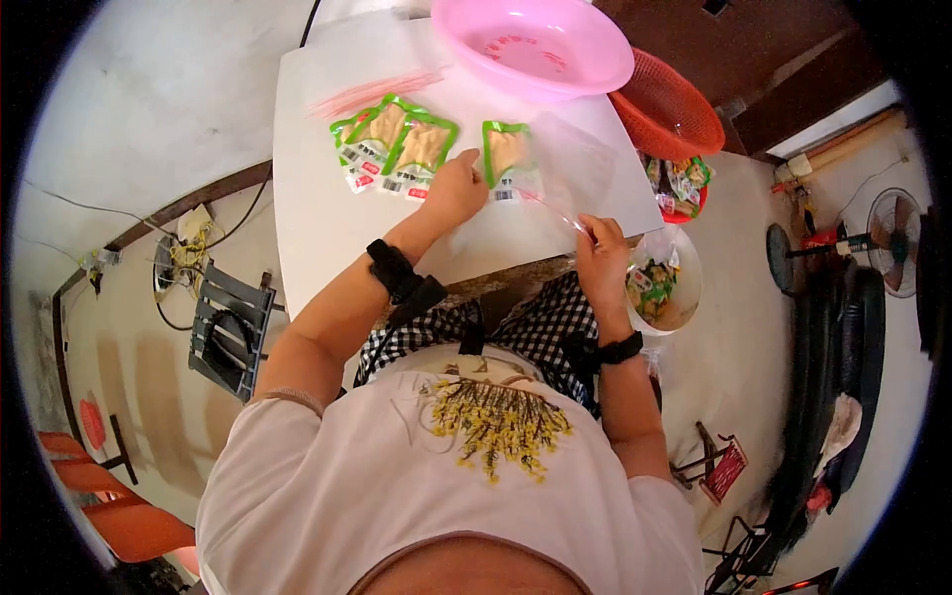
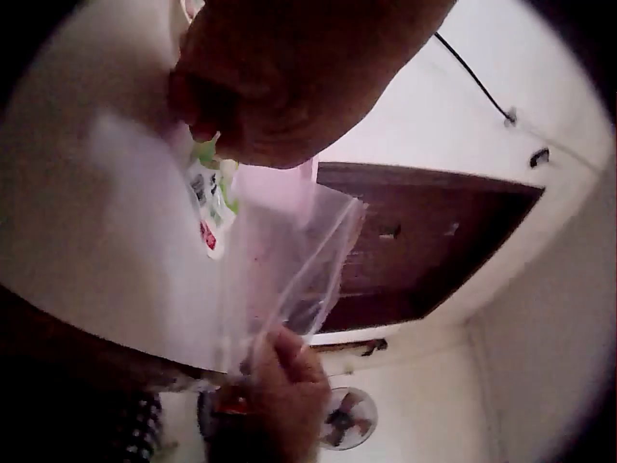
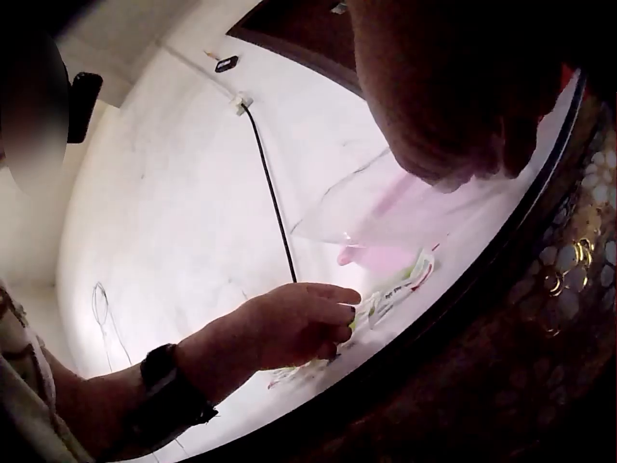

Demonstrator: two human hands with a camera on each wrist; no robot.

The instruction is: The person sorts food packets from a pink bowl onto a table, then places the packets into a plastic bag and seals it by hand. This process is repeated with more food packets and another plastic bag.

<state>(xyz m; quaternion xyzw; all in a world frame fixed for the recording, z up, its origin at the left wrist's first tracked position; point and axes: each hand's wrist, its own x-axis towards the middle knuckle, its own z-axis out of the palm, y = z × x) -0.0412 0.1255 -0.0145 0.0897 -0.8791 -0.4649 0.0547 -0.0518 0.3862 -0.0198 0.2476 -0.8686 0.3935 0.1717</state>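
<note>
My left hand is over the white table, between a group of green-edged snack packets and one separate packet. Its index finger reaches forward while the other fingers bend loosely, and nothing shows in its grasp in the right wrist view. With thumb and fingers, my right hand pinches the edge of a clear plastic zip bag near the table's front edge. The bag spreads flat-looking and see-through from that hand, its side overlapping the separate packet in the head view. The packets show pale food through their windows.
Clear bags with red strips lie farther back. A pink basin stands at the back, with a red basket beside it. Right of the table are a container of colourful packets and a white bucket.
</note>
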